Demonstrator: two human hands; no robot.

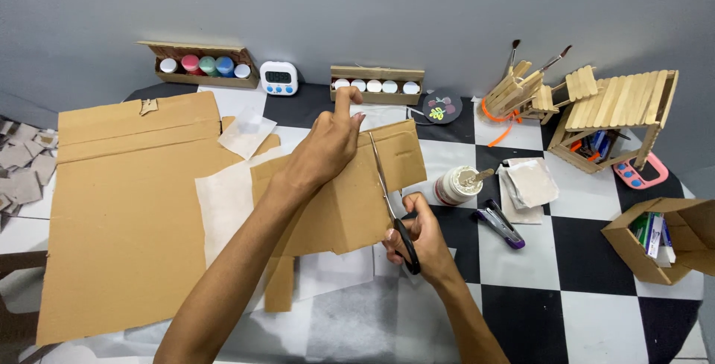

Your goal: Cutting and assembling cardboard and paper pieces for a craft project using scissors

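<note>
Cardboard piece [339, 200] lies flat on checkered table [588, 319], pinned by left hand [328, 148], fingers pressing beside the cut line to steady it | right hand [417, 241] grips scissors [391, 204], blades open along its right edge | glue jar [456, 185], stapler [499, 224] just right of fingers; open room toward person.

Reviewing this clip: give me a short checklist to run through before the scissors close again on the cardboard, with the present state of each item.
1. Left hand presses the cardboard piece flat: ok.
2. Right hand has its fingers through the scissors handles: ok.
3. Blades lie along the cardboard, pointing away from the body: ok.
4. Left fingers stay off the blade line: not ok, they sit right beside the upper blade.
5. A marked cutting line to follow: cannot tell.
6. Glue jar and stapler sit to the right, apart from the cut: ok.
</note>
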